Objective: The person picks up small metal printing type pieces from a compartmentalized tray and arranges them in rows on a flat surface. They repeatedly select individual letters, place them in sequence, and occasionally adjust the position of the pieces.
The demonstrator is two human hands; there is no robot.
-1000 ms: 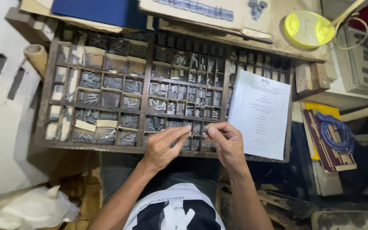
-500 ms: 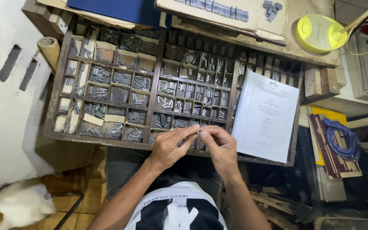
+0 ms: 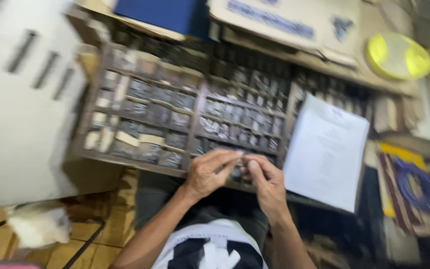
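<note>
Both hands are meeting over the near edge of a wooden type case (image 3: 140,124), as they were a second ago, but the view is now swinging and blurring, so the case is sitting lower and further right in frame. The hands themselves are barely shifting, which suggests the fingering of small pieces is carrying on in the same spot.

The left hand (image 3: 210,174) is curling closed, fingertips pinching toward the right hand (image 3: 265,182), whose fingers are likewise folded in. A small dark piece (image 3: 236,173), probably metal type, is showing between them just above the case's front rail; the blur is leaving it unclear which hand is actually gripping it.

The case is divided into many small compartments, most holding grey metal sorts, with a few pale blocks lying in the left-hand cells. A white sheet (image 3: 327,149) is leaning over the case's right end. Behind, a yellow dish (image 3: 399,55) is resting on the cluttered tabletop (image 3: 359,74), beside a blue board (image 3: 160,12).
</note>
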